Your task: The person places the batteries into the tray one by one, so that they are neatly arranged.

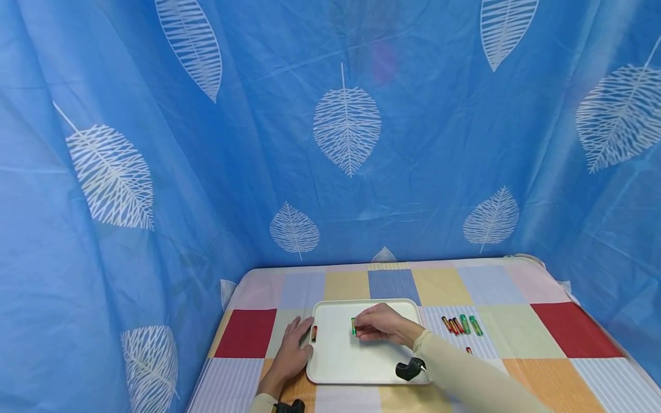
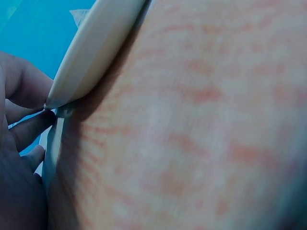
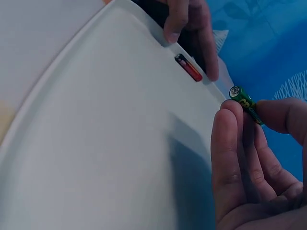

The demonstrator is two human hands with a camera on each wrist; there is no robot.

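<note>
A white rectangular tray (image 1: 356,367) lies on the patchwork tablecloth. Above its middle, my right hand (image 1: 379,323) pinches a green battery (image 3: 247,103) between thumb and fingertips. The battery's flat end faces the camera in the right wrist view. My left hand (image 1: 293,350) rests along the tray's left edge, its thumb and fingers spread and touching the rim. Just inside that rim lies a red and black battery (image 1: 314,334), between the left thumb and forefinger but not held. The left wrist view shows mostly blurred cloth and the tray's outer side (image 2: 91,52).
To the right of the tray, a loose row of red batteries (image 1: 452,326) and two green batteries (image 1: 470,325) lies on the cloth. Another red battery (image 1: 468,350) is partly hidden by the right sleeve (image 1: 465,364). A blue curtain (image 1: 413,189) with white leaves hangs behind the table.
</note>
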